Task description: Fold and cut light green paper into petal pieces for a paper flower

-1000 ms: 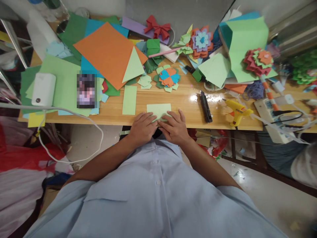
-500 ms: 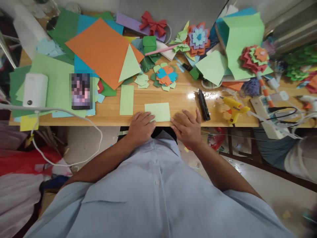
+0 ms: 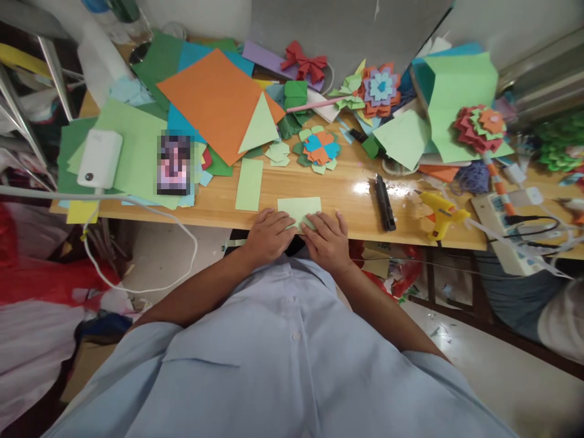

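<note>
A small light green piece of paper (image 3: 298, 207) lies at the front edge of the wooden table, right before me. My left hand (image 3: 270, 234) is closed on its near left corner, fingers bent over the top and thumb by the near edge. At the near right corner my right hand (image 3: 327, 240) grips the same paper, its fingertips close to those of the left. The hands cover the paper's near edge, so I cannot tell whether it is folded there. To the left lies a light green paper strip (image 3: 249, 184), apart from both hands.
Right of my hands lie a black stapler (image 3: 385, 202) and a yellow glue gun (image 3: 440, 213), near a white power strip (image 3: 506, 234). Behind are a layered paper flower (image 3: 319, 149) and an orange sheet (image 3: 219, 106). A phone (image 3: 174, 164) and a white corded device (image 3: 99, 159) sit left.
My right hand has moved left from the bare table onto the light green paper, its fingers drawing in. My left hand stays at the paper's left corner. The camera view has shifted somewhat.
</note>
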`<state>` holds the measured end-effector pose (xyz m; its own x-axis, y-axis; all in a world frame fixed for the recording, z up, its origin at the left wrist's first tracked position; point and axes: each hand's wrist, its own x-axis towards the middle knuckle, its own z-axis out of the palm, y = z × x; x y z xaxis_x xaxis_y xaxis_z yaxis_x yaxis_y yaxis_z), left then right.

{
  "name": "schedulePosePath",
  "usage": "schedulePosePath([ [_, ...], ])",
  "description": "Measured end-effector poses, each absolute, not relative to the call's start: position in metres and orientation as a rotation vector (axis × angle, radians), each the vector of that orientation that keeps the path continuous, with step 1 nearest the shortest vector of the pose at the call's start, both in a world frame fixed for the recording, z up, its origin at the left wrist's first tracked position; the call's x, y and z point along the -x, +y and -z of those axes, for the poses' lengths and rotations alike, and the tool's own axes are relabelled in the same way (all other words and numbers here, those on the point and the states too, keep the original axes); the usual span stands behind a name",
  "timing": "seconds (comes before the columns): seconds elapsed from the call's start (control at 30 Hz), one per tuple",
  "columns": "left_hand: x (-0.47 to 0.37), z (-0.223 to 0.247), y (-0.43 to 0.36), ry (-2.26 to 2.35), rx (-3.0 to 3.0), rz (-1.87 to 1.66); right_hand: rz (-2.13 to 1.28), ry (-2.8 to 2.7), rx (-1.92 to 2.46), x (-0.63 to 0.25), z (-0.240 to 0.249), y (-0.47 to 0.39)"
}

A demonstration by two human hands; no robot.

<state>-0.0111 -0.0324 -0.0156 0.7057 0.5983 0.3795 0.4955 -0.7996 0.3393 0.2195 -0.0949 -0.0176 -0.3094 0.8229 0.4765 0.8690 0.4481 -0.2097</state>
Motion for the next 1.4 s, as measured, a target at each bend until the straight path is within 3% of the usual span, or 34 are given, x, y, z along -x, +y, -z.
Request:
schedulePosePath([
  [0.43, 0.004, 0.007, -0.031, 0.892, -2.68, -0.749, -0.007, -2.206, 1.274, -0.218, 0.011, -0.091],
  [0.93, 0.006, -0.039, -0.025, 0.887, -2.53, -0.66, -0.083, -2.281, 1.349, -0.238, -0.039, -0.092],
  [1.13, 0.019, -0.058, -0.02, 0.956, -2.423, -0.691, -0.032, -2.034, 1.38, -0.263, -0.053, -0.101],
  [1.4, 0.0, -0.064, -0.024, 0.796, -2.369, -0.703, -0.219, -1.924, 1.212, -0.224, -0.059, -0.102],
])
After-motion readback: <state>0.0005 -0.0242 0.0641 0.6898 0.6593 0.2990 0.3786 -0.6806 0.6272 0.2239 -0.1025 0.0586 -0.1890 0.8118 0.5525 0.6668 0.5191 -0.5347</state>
